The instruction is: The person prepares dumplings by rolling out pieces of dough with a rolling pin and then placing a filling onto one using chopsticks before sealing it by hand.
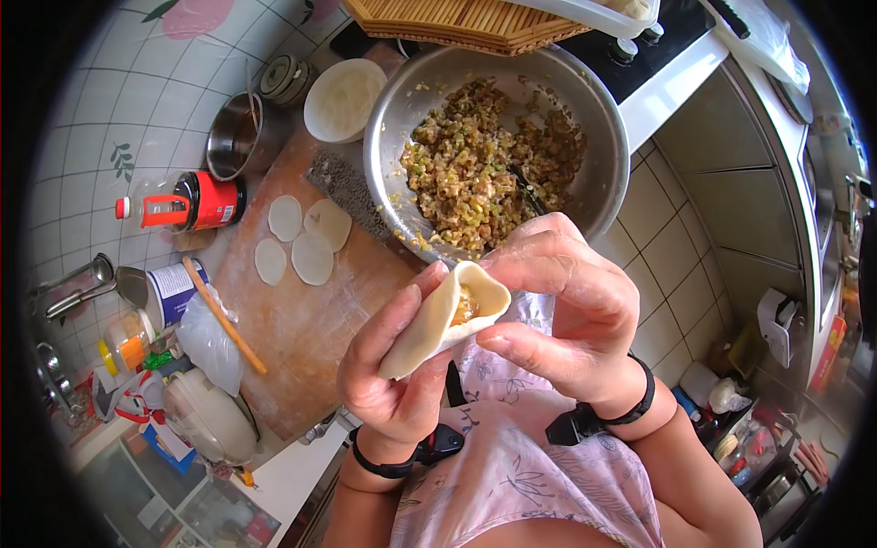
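Note:
A half-folded dumpling [425, 335] is held up over the board's right edge, in front of the metal bowl. Its left end is folded together, while the right end gapes and shows filling inside. My left hand [394, 366] grips the folded part between thumb and fingers. At the gaping end, the index finger and thumb of my right hand [575, 301] touch opposite edges of the wrapper. Just beyond my hands stands a large stainless-steel bowl [377, 144] of chopped filling [473, 164]. A dark utensil handle [526, 188] lies in the filling, partly hidden by my right hand.
Several round dough wrappers [312, 259] lie on the floured wooden board [274, 383]. A rolling pin [226, 318] rests at its left edge beside a plastic bag [209, 342]. Farther back are a white bowl [342, 103], a steel pot [229, 137], a sauce bottle [205, 200] and a woven tray [466, 24].

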Demonstrator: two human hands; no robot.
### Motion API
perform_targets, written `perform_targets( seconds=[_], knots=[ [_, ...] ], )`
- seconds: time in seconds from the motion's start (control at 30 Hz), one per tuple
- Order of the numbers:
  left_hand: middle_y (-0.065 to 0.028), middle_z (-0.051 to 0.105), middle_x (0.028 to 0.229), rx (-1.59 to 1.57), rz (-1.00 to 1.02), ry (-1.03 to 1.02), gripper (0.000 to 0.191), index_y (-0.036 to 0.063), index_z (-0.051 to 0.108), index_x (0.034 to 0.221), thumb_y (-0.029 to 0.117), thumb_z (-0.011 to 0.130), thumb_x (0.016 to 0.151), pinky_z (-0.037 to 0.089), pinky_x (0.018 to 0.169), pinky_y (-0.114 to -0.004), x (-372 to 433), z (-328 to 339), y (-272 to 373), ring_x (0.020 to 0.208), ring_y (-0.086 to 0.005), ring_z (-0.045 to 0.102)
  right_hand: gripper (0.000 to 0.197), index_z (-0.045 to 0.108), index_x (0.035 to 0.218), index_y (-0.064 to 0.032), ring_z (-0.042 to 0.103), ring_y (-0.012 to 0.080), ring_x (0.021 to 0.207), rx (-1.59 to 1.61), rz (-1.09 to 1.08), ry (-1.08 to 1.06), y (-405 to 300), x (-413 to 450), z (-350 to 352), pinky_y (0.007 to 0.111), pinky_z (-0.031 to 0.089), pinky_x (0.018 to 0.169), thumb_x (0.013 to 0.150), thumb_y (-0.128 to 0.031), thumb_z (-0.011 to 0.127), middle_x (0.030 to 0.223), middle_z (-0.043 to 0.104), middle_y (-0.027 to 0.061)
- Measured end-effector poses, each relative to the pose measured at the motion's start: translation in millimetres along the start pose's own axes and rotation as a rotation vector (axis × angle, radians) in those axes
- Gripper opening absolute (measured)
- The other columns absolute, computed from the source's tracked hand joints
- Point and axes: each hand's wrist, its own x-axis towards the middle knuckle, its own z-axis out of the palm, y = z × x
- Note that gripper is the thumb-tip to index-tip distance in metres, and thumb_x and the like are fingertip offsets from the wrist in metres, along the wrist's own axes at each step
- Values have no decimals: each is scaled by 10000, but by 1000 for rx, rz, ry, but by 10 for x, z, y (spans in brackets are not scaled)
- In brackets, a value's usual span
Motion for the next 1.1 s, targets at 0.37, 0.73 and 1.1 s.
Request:
perform_targets(
  seconds=[0.37, 0.73, 1.1],
  knots=[
    [-246, 553, 1177, 77, -4, 64, 378, -84, 458, 1212, 43, 550, 869, 451, 921, -368, 16, 56, -21, 1075, -296, 564, 245, 666, 909, -38, 550, 210, 763, -135, -168, -17, -56, 39, -1, 322, 421, 734, 685, -94, 748, 859, 646, 57],
    [-239, 564, 1135, -102, -171, 69, 444, -56, 417, 1233, 146, 568, 867, 481, 883, -397, 69, 83, 28, 1032, -303, 579, 397, 623, 986, 13, 565, 256, 875, 132, -5, 110, -39, 107, 61, 333, 429, 779, 673, -174, 780, 951, 625, 120],
    [-174, 595, 1112, 10, -125, 102, 391, -71, 508, 1159, 127, 629, 845, 463, 870, -324, 30, -2, 16, 990, -222, 588, 262, 680, 904, -10, 559, 231, 864, -45, -197, -109, -20, 228, -29, 343, 419, 797, 688, -136, 760, 900, 661, 99]
  ],
)
